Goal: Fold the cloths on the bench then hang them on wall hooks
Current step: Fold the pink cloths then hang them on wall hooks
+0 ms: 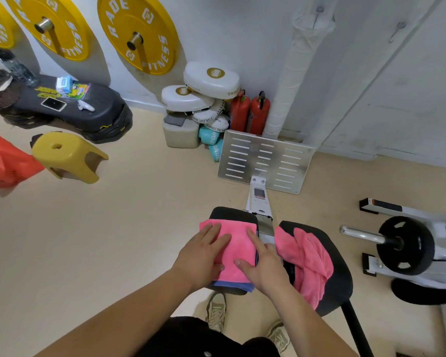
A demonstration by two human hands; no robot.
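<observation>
While both hands lay on it, the folded cloth [238,247], pink and squared off, sat on the bench's left pad [232,213], covering most of the black cushion. The left hand [204,256] rested flat on the cloth's left half, fingers straight and slightly spread, gripping nothing. The right hand [263,266] lay along the cloth's right edge, fingers stretched out beside that edge and the thumb on top of the pink fabric; it too was uncurled and pressing rather than pinching. Under the near edge of the folded cloth a blue cloth [232,286] showed as a thin strip. On the right pad [337,274], just across the bench's metal spine, the loose cloth [309,258], also pink, lay crumpled and draped toward the near edge. Two hooks [399,25] were fixed high on the wall, well apart from the bench, and both were bare. Beyond the pads the slotted footplate [265,161] stood tilted near the wall, with two red extinguishers [250,113] and a stack of white boxing pads [211,78] just behind it. A yellow stool [67,155] lay tipped on the floor to the left, yellow plates [139,34] hung on the wall above it, and a barbell [404,244] sat to the right.
</observation>
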